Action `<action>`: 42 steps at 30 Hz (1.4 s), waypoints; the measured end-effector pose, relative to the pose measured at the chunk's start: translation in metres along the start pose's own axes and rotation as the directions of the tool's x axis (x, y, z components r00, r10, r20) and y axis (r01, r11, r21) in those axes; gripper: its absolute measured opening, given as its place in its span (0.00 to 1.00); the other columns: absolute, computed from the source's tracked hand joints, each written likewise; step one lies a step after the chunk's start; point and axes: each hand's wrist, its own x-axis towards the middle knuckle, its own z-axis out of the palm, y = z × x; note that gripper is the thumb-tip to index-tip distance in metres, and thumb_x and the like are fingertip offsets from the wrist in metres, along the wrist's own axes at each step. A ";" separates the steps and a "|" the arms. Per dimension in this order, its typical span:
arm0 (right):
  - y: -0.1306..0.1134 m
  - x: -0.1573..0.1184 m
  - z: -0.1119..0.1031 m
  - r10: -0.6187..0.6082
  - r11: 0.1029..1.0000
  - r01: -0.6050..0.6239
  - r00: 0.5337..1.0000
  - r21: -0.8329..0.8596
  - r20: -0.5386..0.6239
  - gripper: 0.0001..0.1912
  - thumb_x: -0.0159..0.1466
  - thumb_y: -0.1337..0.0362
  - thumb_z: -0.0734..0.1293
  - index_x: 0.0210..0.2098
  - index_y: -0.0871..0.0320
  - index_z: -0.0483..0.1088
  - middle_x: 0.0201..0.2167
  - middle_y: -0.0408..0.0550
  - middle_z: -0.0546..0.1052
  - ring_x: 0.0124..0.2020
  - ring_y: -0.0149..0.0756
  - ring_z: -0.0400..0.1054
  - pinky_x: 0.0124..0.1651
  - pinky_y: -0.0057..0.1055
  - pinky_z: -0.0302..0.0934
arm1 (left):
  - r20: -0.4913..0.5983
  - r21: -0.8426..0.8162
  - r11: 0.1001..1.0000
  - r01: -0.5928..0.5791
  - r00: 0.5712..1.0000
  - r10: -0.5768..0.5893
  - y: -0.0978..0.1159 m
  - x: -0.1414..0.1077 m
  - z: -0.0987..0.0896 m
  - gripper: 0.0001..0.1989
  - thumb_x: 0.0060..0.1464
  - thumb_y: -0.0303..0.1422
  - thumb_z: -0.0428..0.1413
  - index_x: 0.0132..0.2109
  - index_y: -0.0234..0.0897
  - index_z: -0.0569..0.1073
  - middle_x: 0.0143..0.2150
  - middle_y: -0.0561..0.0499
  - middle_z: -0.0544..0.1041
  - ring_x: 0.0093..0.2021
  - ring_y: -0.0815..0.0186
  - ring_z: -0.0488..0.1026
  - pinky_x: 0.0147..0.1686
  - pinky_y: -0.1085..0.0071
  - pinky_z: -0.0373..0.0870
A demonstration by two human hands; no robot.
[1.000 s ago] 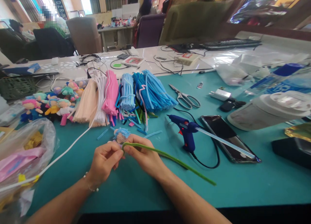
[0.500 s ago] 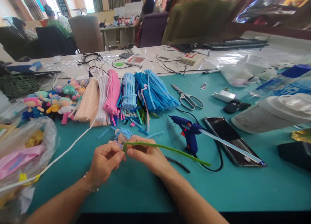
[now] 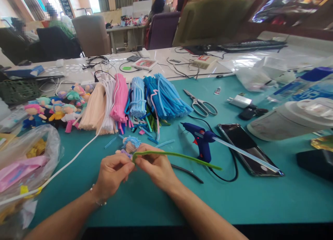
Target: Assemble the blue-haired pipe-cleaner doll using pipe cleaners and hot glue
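Note:
A green pipe cleaner (image 3: 179, 156) is bent near its left end and stretches to the right over my right wrist. My right hand (image 3: 153, 165) pinches it close to the bend. My left hand (image 3: 114, 170) is closed at the bent end, fingertips almost touching those of my right hand. Just beyond the fingers is a small doll (image 3: 131, 144) with blue hair and some purple below; its lower part is hidden by my hands. A black pipe cleaner (image 3: 188, 173) lies on the teal mat (image 3: 145, 205) beside my right wrist.
Pipe cleaner bundles (image 3: 119, 97) and small dolls (image 3: 56, 106) line the back left. To the right are scissors (image 3: 201, 104), a blue glue gun (image 3: 201, 139) with a long stick, a phone (image 3: 247, 150) and a cup (image 3: 286, 118). A plastic bag (image 3: 28, 160) sits left.
The long free end of the green pipe cleaner has shifted slightly up and left. My right hand has turned a little; both hands keep their grip near the bend.

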 end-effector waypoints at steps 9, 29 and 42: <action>0.004 -0.001 0.009 0.135 0.963 -0.128 0.991 0.235 -0.015 0.08 0.52 0.64 0.70 0.21 0.58 0.68 0.19 0.39 0.67 0.22 0.27 0.60 0.27 0.26 0.57 | -0.048 -0.043 0.995 -0.086 0.995 0.084 -0.006 -0.005 0.005 0.08 0.52 0.26 0.58 0.26 0.38 0.76 0.17 0.57 0.70 0.16 0.74 0.63 0.19 0.75 0.60; -0.004 0.003 0.002 0.124 0.976 -0.123 0.992 0.177 0.008 0.19 0.51 0.49 0.75 0.21 0.57 0.69 0.20 0.40 0.70 0.23 0.30 0.64 0.30 0.28 0.61 | -0.074 0.029 0.990 0.141 0.988 -0.138 -0.002 -0.002 0.007 0.12 0.48 0.36 0.60 0.21 0.36 0.72 0.16 0.55 0.69 0.13 0.75 0.59 0.14 0.75 0.56; -0.004 0.010 -0.011 0.110 0.993 -0.094 0.958 0.070 -0.266 0.10 0.52 0.58 0.71 0.23 0.57 0.68 0.16 0.38 0.67 0.19 0.27 0.57 0.24 0.27 0.55 | -0.233 0.556 0.829 0.063 0.969 0.083 -0.005 0.026 -0.029 0.12 0.45 0.33 0.58 0.40 0.38 0.70 0.39 0.47 0.76 0.38 0.60 0.72 0.38 0.64 0.68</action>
